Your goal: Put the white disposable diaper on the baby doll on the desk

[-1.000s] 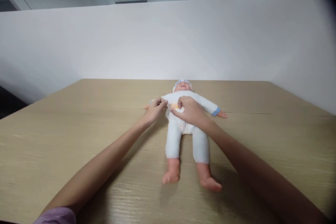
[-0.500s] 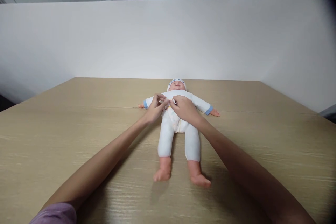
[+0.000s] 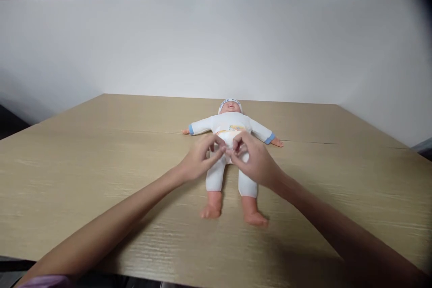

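Observation:
A baby doll (image 3: pixel 232 119) in a white suit with blue cuffs and a white cap lies on its back, feet towards me. A white diaper (image 3: pixel 227 137) with a coloured print at its waist wraps its hips, over the suit. My left hand (image 3: pixel 204 155) is held over the doll's hip and thigh, thumb and fingers pinched together. Facing it, my right hand (image 3: pixel 254 157) is pinched too, over the other thigh. Their fingertips almost meet in front of the diaper. Whatever is between them is too small and blurred to make out. Both hands hide the diaper's lower front.
The doll lies on a wide wooden table (image 3: pixel 101 153) with a seam running across it. A white partition (image 3: pixel 216 49) rises behind the table's far edge, and another white wall bounds the right side. The near edge shows at the lower left.
Both hands have drawn back from the doll's belly towards me and now sit over its hips and thighs. The print at the waist has come into view. The camera view has shifted slightly.

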